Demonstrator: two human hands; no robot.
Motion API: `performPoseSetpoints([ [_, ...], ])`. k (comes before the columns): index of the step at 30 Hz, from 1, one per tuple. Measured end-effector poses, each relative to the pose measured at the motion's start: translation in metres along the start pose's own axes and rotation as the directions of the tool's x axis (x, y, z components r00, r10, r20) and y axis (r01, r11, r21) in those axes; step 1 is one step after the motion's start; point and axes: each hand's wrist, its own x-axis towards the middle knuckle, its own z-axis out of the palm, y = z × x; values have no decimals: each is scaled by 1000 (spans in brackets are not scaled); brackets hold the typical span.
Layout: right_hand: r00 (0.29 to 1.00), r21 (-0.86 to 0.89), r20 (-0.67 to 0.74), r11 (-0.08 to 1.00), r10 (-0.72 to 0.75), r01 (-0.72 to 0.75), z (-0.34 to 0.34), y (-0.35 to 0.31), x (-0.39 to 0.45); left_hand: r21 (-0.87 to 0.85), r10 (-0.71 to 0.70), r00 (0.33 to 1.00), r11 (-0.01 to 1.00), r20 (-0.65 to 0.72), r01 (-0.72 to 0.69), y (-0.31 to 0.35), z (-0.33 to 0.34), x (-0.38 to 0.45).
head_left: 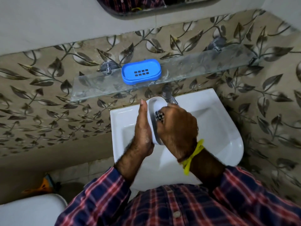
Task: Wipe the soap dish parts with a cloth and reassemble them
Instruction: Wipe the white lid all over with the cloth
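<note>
The white soap dish tray [156,104] stands on its long edge above the white sink [218,128]. My left hand [143,128] props it from the left with a flat palm and straight fingers. My right hand [176,128] presses a small dark patterned cloth [159,115] into the tray's hollow; most of the cloth is hidden under my fingers. The blue slotted soap dish part [141,71] lies apart on the glass shelf [203,66] above the sink.
A chrome tap [168,95] rises just behind the tray, close to my right hand. Leaf-patterned tiles cover the wall. A white toilet lid [31,209] is at the lower left, with an orange object [42,186] on the floor beside it.
</note>
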Motion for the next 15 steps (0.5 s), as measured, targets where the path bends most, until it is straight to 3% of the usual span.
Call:
performPoseSetpoints([
  [5, 992, 13, 111, 998, -59, 58, 2, 4, 0, -119, -25, 998, 992, 58, 32, 8, -4, 0],
  [7, 999, 13, 51, 1000, 9, -10, 2, 7, 3, -86, -30, 996, 996, 83, 37, 6, 1, -1],
  [10, 992, 206, -126, 979, 20, 6, -2, -1, 10, -101, 5, 996, 995, 91, 4, -1, 9, -2],
  [13, 990, 268, 61, 958, -126, 105, -3, 7, 9, -131, 8, 991, 991, 135, 9, 7, 5, -3],
  [15, 991, 188, 103, 980, -81, 61, -1, 18, 10, -61, -2, 992, 998, 126, 9, 7, 5, -5],
])
